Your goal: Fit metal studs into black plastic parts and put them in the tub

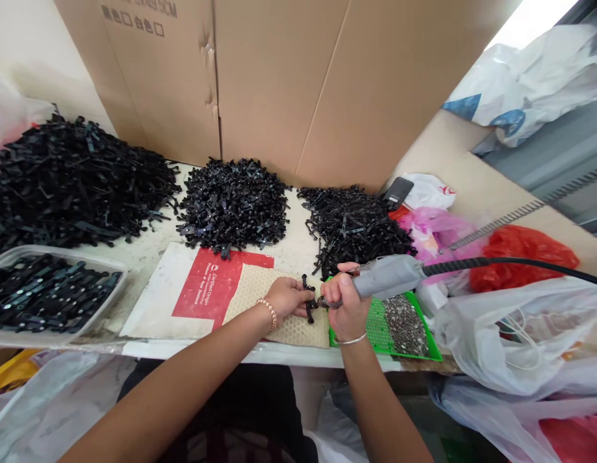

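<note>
My left hand [287, 301] pinches a small black plastic part [308, 297] over a beige honeycomb-textured pad [257, 283]. In my right hand [345, 302] is a grey electric screwdriver [389, 276], its fingers wrapped round the front end. The tool lies nearly level, and its tip points left and meets or almost meets the black part; exact contact is too small to tell. Just under and right of my right hand, a green perforated tray [375, 328] holds a heap of small metal screws [407, 325].
Three heaps of black parts, left [76, 180], middle [235, 202] and right [356, 222], line the back before a tall cardboard sheet [279, 83]. A plastic tub [105, 302] of black parts stands left. The screwdriver's cable [520, 260] runs right, past a coiled spring [510, 222] and plastic bags [495, 334].
</note>
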Motion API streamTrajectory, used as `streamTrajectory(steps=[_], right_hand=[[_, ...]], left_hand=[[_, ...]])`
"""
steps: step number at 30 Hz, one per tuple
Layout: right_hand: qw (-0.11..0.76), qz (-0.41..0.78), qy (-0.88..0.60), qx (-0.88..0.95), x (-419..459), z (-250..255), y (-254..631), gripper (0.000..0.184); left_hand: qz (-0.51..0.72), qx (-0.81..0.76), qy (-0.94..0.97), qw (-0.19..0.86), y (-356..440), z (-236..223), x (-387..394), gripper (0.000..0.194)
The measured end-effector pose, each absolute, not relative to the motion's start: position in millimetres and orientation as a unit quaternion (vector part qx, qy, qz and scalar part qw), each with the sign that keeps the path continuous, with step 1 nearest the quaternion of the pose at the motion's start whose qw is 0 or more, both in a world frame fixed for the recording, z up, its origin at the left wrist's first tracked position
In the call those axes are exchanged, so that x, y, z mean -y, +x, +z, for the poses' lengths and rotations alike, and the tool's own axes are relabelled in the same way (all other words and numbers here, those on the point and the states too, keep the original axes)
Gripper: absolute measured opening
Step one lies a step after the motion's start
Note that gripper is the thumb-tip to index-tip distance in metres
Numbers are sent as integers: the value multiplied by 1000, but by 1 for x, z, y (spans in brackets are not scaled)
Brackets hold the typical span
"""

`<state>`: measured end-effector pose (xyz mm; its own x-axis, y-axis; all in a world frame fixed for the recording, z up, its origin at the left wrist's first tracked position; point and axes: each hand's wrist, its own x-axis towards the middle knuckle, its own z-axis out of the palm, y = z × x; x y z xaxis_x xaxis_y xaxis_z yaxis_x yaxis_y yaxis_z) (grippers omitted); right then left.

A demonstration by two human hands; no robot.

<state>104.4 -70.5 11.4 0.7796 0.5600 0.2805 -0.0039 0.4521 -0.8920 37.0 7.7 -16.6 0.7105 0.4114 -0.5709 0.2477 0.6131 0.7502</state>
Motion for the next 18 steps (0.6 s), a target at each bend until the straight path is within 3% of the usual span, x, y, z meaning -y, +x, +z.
streamTrajectory(steps=[13, 18], right_hand=[[755, 272, -494, 334, 70, 11, 110, 22], [797, 150, -502, 299, 84, 32, 133, 29]], left_hand=[[45, -383, 425, 819, 37, -16, -9, 24], [57, -380, 430, 817, 36, -18, -8, 18]])
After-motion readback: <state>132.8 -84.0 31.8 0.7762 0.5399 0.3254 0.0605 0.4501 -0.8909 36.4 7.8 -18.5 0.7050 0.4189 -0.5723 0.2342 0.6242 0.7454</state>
